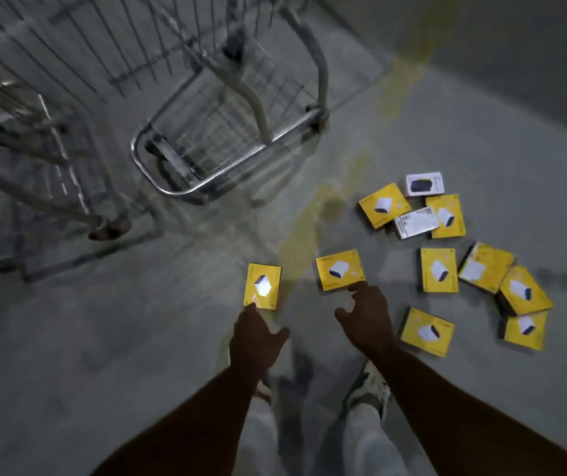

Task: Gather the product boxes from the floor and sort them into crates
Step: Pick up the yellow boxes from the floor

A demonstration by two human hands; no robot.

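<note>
On floor, left hand [254, 341] touching yellow box [262, 286], fingers extended

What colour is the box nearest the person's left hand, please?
Yellow, with a white product picture; the box shows clearly in the head view.

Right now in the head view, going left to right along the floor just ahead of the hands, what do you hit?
Left hand → yellow product box lying alone nearest the trolleys → yellow product box at the right hand's fingertips → right hand → upright-oriented yellow product box → overlapping cluster of yellow product boxes at far right.
</note>
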